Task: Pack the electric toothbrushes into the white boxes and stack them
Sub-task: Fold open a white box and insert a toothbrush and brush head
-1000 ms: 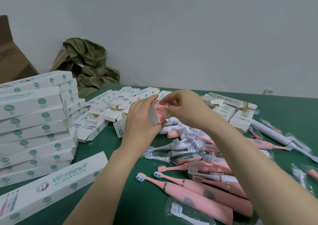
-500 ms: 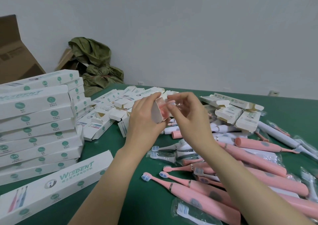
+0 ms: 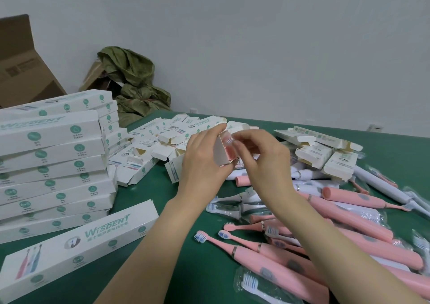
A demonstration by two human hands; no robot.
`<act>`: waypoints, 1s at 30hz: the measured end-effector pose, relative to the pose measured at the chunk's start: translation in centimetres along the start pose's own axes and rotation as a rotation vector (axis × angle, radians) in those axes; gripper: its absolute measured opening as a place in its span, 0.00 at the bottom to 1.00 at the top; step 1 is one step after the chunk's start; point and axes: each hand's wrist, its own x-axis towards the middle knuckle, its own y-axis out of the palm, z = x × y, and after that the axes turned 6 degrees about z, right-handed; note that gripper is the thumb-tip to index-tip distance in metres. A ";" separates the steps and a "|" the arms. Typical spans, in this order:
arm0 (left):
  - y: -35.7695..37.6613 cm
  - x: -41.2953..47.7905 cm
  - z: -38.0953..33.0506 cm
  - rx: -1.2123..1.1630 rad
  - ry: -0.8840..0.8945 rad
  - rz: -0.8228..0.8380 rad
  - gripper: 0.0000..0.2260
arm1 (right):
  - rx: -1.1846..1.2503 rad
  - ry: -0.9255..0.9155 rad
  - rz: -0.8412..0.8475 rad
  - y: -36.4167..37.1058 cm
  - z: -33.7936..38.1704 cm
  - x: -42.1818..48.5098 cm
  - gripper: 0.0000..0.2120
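Gripping the white box (image 3: pixel 220 153) in the left hand (image 3: pixel 204 166), open end turned rightward for loading. Pinching a bagged brush head (image 3: pixel 229 141) at its mouth with the right hand (image 3: pixel 264 164), beside the pink toothbrush (image 3: pixel 230 155) inside.

Forearms reach forward; the left grip (image 3: pixel 204 164) clasps the box (image 3: pixel 221 155), the right grip (image 3: pixel 263 161) pinches a brush head (image 3: pixel 229 141) at its mouth.

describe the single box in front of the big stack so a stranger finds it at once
Find the tall stack of white boxes on the left of the green table. Just in front, nearest the camera, one long white box lies alone at a slant. Unlike its neighbours it is not stacked, and its whole top face shows: WISDENT logo, three pictured toothbrushes.
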 end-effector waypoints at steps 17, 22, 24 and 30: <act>-0.4 0.0 0.0 -0.096 0.030 0.305 0.49 | 0.318 0.405 0.113 -1.4 -0.8 1.2 0.17; -0.3 0.0 0.1 -0.119 0.072 0.151 0.30 | 0.276 0.342 0.139 -1.4 -0.4 1.2 0.18; -0.3 0.0 -0.2 -0.148 0.072 0.098 0.22 | 0.228 0.287 0.129 -1.3 0.0 0.8 0.17; 0.2 -0.3 -1.4 -0.213 -0.004 -0.027 0.13 | 0.306 0.251 0.234 0.2 1.5 -0.8 0.15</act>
